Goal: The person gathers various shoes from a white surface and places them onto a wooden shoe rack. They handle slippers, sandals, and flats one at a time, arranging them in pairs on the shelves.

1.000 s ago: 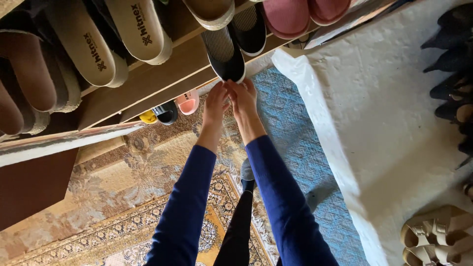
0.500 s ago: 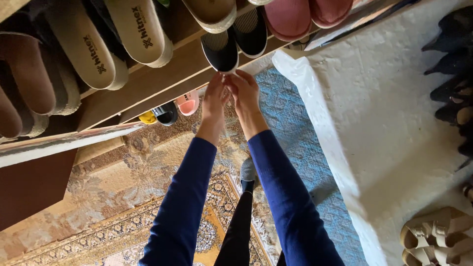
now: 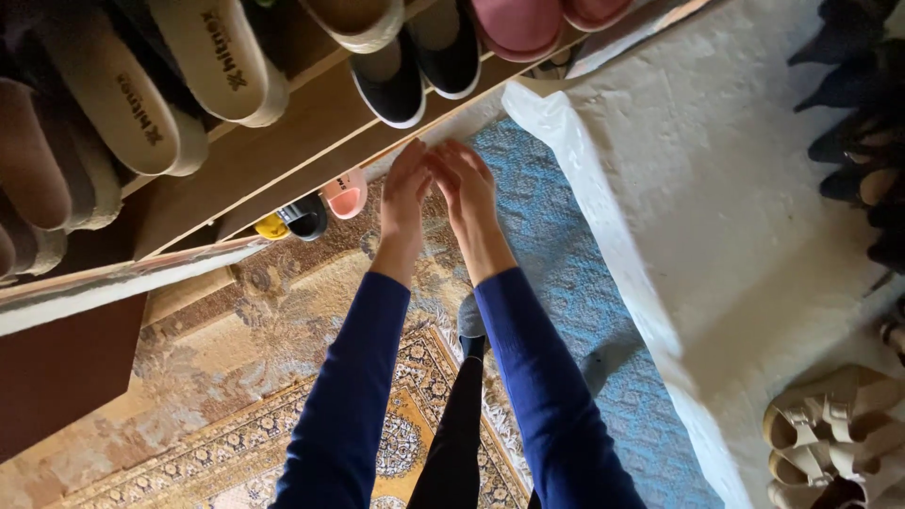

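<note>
hands (image 3: pixel 436 188) (both empty) just below black slip-on (image 3: pixel 388 87) on shelf (image 3: pixel 283 146).

Dark blue sleeves (image 3: pixel 528 377) cover both arms. The shoe (image 3: pixel 388 87) nearest the hands is black with a white sole edge, and the one beside it (image 3: pixel 451 58) matches. Pink slippers (image 3: pixel 518 24) sit further along the brown wooden shelf (image 3: pixel 255 155). Beige sandals (image 3: pixel 212 57) show pale footbeds with dark lettering. Below, a pink shoe (image 3: pixel 345 194), a black one (image 3: pixel 304 216) and a yellow one (image 3: pixel 271 226) peek out. The rug (image 3: pixel 236 377) is tan and gold with an ornate floral pattern; the mat (image 3: pixel 556 254) is light blue, finely patterned. Cream strappy sandals (image 3: pixel 830 424) lie on a white sheet (image 3: pixel 716 217).
</note>
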